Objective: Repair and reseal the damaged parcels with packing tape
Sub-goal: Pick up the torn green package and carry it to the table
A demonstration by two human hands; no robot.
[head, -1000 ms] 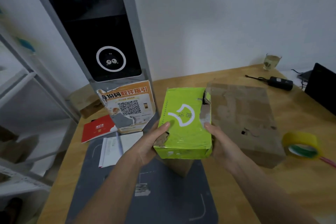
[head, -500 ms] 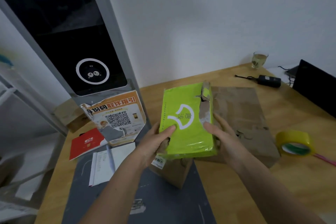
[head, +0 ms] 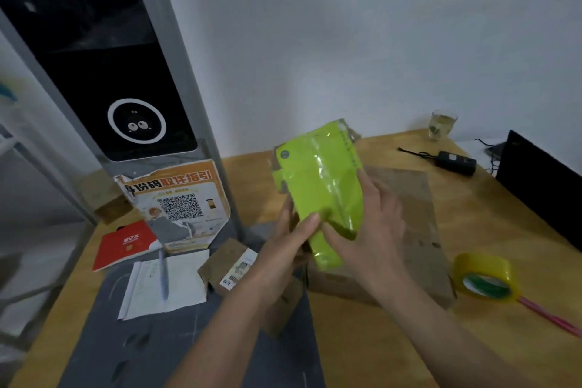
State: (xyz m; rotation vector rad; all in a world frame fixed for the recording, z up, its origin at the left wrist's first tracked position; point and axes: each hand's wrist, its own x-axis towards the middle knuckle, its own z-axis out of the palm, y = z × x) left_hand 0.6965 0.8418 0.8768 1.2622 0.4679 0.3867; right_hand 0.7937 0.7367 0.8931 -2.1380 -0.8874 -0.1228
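Both hands hold the green parcel [head: 321, 195] up in the air, above the big brown box [head: 406, 230] on the tabletop [head: 409, 340]. The job now looks like turning it to find the torn spots. It helps to turn it slowly and hold the edges, so rips do not grow. The left hand [head: 283, 249] grips the near edge, thumb on the green face. The right hand [head: 371, 230] cups the right side, fingers curled around it. The tape roll [head: 485, 277] waits nearby.
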